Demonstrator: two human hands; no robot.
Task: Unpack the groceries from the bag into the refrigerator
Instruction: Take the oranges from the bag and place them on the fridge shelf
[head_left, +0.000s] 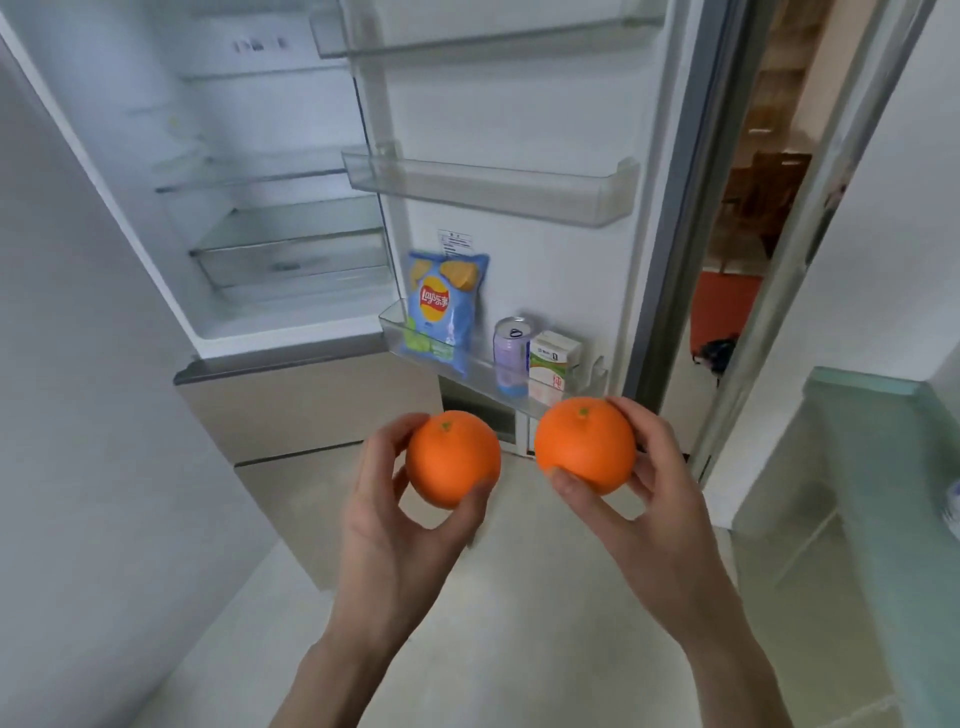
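I hold an orange in each of my hands before the open refrigerator (291, 218): the left hand (400, 525) grips the left orange (452, 457), the right hand (649, 499) grips the right orange (584, 447), stems up, the two fruits apart. In the lowest door bin (483, 371) stand a blue chip bag (444, 306), a can (511, 353) and a carton (551, 369). The glass shelves (291, 244) inside are blurred.
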